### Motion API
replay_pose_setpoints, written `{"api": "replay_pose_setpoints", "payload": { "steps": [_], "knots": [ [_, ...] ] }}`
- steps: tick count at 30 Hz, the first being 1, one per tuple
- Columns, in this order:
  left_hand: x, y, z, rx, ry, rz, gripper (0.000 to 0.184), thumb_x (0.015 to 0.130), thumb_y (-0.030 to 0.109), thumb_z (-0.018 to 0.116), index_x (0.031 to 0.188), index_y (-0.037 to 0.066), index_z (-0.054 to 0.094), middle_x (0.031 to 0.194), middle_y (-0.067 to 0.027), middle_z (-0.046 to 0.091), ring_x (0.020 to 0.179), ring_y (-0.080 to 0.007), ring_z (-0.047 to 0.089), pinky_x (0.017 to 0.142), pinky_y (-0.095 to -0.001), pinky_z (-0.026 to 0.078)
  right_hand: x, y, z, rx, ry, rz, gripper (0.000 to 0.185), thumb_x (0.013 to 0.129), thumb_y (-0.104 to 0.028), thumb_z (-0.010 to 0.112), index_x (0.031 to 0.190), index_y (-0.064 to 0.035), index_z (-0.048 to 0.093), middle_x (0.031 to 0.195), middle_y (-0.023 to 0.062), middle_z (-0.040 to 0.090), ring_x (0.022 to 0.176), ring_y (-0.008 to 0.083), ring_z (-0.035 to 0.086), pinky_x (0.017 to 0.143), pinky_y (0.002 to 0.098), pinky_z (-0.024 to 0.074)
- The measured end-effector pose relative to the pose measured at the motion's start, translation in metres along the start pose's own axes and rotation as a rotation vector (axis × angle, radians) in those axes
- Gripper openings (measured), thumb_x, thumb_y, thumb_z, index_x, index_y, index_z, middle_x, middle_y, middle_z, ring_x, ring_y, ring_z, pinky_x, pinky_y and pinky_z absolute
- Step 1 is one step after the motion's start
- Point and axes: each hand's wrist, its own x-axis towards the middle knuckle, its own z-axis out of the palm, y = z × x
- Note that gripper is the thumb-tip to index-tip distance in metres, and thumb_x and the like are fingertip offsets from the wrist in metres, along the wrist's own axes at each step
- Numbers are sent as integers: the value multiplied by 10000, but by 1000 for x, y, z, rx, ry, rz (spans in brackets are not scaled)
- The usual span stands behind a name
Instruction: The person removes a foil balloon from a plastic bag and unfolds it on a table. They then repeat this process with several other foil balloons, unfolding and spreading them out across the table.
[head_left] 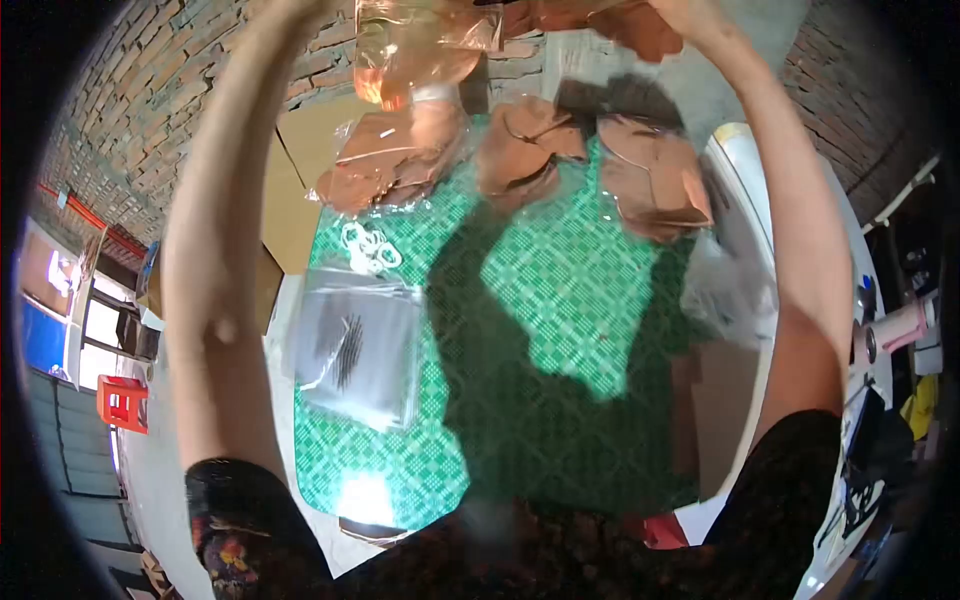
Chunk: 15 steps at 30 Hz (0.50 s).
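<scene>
Both my arms reach up and forward, so the top edge cuts off most of my left hand (300,6) and my right hand (688,14); their fingers are hidden. Between them at the top hangs a shiny clear bag (425,50) with copper-brown contents. A brown piece (640,32) shows right beside my right hand, but I cannot tell if it is gripped. Below, on the green patterned tablecloth (560,270), lie three copper-brown bundles in clear plastic: a left one (400,155), a middle one (525,150) and a right one (655,180).
White rings (370,248) lie above a stack of clear plastic bags (390,385), with thin dark strips (349,350) on top. Crumpled clear plastic (725,285) is at the right edge. A cardboard box (305,180) stands left, a red stool (123,403) farther off.
</scene>
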Motion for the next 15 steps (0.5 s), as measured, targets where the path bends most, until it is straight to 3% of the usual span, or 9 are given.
{"api": "replay_pose_setpoints", "payload": {
  "steps": [2,3,4,5,6,7,8,10,15],
  "knots": [
    [-28,-4,36,-89,-39,-62,189,927,175,658,1075,79,725,923,-62,689,796,-140,615,682,-317,501,-24,6,29,-448,373,-223,370,932,-231,660,1250,-58,585,1049,58,703,909,174,672,820,350,530],
    [-54,-9,69,-204,-63,-160,250,973,238,571,1134,104,706,1064,-96,672,915,-208,616,797,-357,494,-39,20,48,-521,358,-312,295,902,-179,643,1178,-74,642,1031,92,708,929,230,676,831,374,536],
    [-87,-32,110,-94,1,-10,252,954,192,580,1161,112,699,1113,-113,674,978,-252,617,859,-383,492,-59,38,75,-589,334,-404,247,872,-126,626,1106,-89,699,1013,126,714,949,286,679,842,397,542],
    [-120,-55,151,27,81,131,275,935,145,588,1188,119,691,1162,-130,677,1041,-296,618,920,-409,490,-86,62,103,-458,103,-224,304,821,-55,578,1092,-112,703,982,139,706,936,325,672,831,425,541],
    [-152,-69,195,-191,53,-112,340,829,83,670,1166,115,697,1088,-132,699,1023,-317,628,923,-412,487,-113,84,138,-516,76,-276,277,855,-72,567,1089,-124,707,1004,129,711,918,307,680,814,420,546],
    [-189,-68,227,-170,-33,-191,350,802,69,674,1147,123,703,1066,-126,708,996,-324,640,930,-425,485,-140,111,176,-144,25,-68,236,890,-120,550,1059,-131,713,965,126,709,856,315,673,791,412,549],
    [-226,-66,258,-143,-123,-268,362,774,55,679,1127,131,709,1045,-121,716,969,-331,653,937,-439,484,-168,127,200,-475,-45,-189,226,928,-167,515,1034,-90,700,945,135,696,816,327,653,758,400,534],
    [-249,-48,282,-34,-107,-172,365,757,55,686,1111,141,712,1042,-98,722,943,-318,666,925,-444,487,-176,118,215,-295,-255,-144,243,893,-154,505,1003,-9,666,999,145,687,858,322,639,753,390,494],
    [-234,-12,260,-28,-140,-165,340,740,105,681,1079,107,704,949,-67,720,882,-291,684,846,-395,524,-191,114,209,-273,-118,-180,341,854,-143,531,1128,-9,684,1139,167,691,1050,333,654,904,397,521]
  ]
}}
